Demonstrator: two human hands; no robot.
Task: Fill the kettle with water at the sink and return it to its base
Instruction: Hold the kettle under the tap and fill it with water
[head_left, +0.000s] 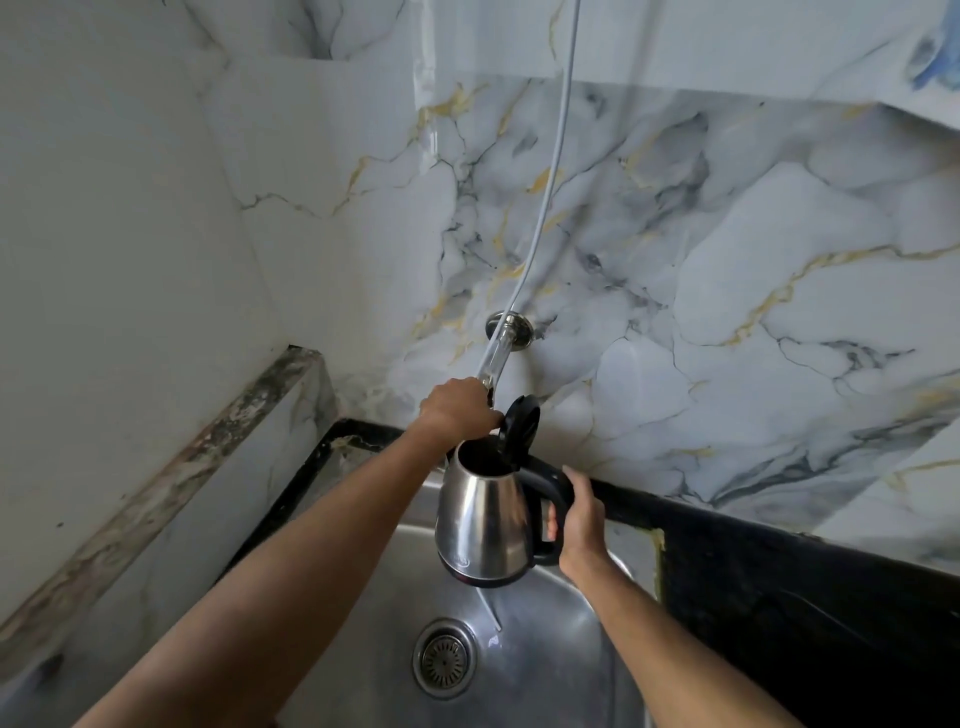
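Observation:
A steel kettle (483, 514) with a black handle hangs above the steel sink (363, 597), its black lid (519, 423) flipped up and the mouth open. My right hand (579, 519) grips the kettle's handle on the right side. My left hand (457, 408) is closed around the tap (496, 353), which juts out of the marble wall just above the kettle's mouth. The tap's spout end is hidden behind my left hand. I cannot tell whether water is running. The kettle's base is out of view.
A round drain strainer (445, 658) lies in the sink bowl. A black counter (779, 571) runs along the right. A white cord (550, 176) hangs down the marble wall to the tap. A worn stone ledge (171, 488) borders the left side.

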